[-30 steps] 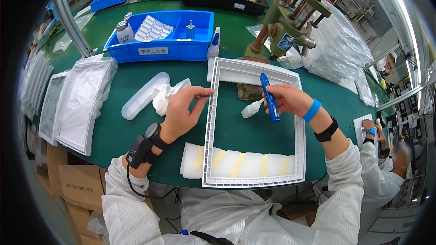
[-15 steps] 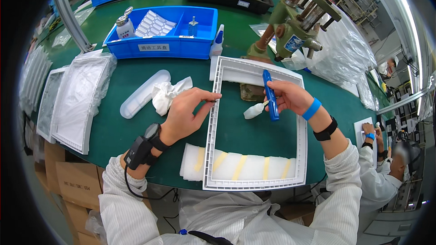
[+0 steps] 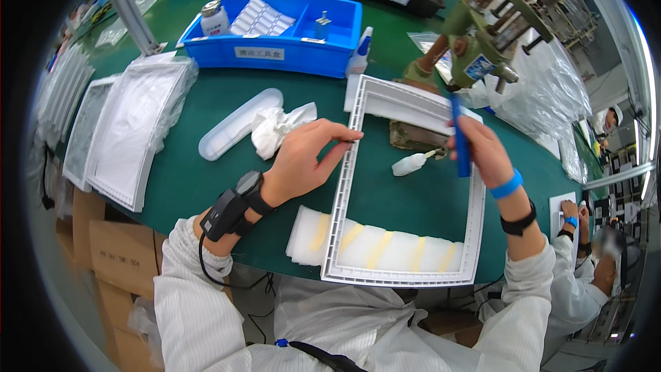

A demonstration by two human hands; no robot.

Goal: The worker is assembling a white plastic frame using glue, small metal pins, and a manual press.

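A white rectangular frame (image 3: 342, 200) with a ribbed rim lies on the green table. My left hand (image 3: 306, 158) pinches thumb and forefinger together at its left bar; a tiny dark piece seems to be at the fingertips, too small to name. Over the right bar, my right hand (image 3: 485, 151) grips a blue pen-shaped tool (image 3: 460, 141), held roughly upright. Inside the frame opening lies a small white squeeze bottle (image 3: 410, 164) with a thin tip. Under the near bar sits a white foam pad (image 3: 365, 244) with yellow tape strips.
Left of the frame lie a crumpled white cloth (image 3: 272, 131) and a translucent oblong case (image 3: 237, 127). A blue divided bin (image 3: 275, 58) stands behind, beside a glue bottle (image 3: 360, 52). A green metal press (image 3: 475, 48) rises at back right. Bagged white panels (image 3: 131, 138) rest far left.
My right hand has carried the blue tool rightward, from above the opening to the frame's right bar. The left hand keeps its pinch at the left bar. The whole view has shifted slightly.
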